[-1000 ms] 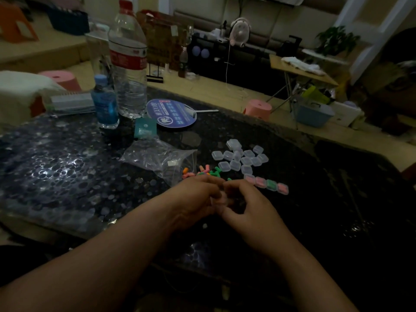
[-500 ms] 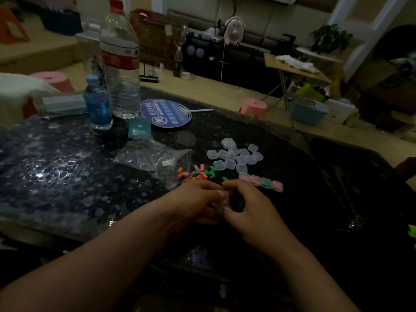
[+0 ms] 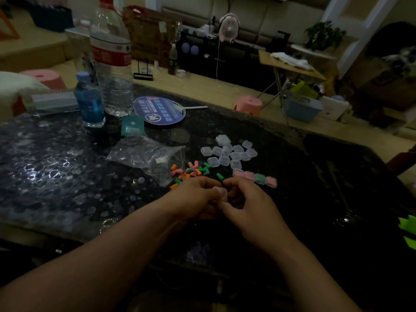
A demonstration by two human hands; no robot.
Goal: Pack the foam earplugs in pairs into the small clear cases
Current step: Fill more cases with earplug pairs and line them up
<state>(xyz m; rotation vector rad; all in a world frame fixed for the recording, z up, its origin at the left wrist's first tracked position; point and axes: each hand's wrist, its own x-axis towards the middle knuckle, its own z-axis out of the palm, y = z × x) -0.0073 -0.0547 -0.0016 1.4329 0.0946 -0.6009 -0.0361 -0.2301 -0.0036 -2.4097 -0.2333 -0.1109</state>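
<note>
Curled fingers on both sides: you are holding your left hand (image 3: 193, 197) and right hand (image 3: 252, 206) fingertip to fingertip at frame centre, over the dark table (image 3: 56, 165). It is too dim to tell what, if anything, they are pinching. Loose foam earplugs (image 3: 191, 171), orange, pink and green, are lying in a heap just above your left knuckles. One green earplug (image 3: 220, 176) is sitting apart, just above the fingertips. Empty clear cases (image 3: 229, 153) are clustering higher, right of centre. Four filled cases (image 3: 255, 177) are sitting in a row just above your right hand. A plastic bag (image 3: 148, 156) is lying just left of the heap. A large water bottle (image 3: 112, 70) and a small blue bottle (image 3: 90, 100) are standing upper left.
</note>
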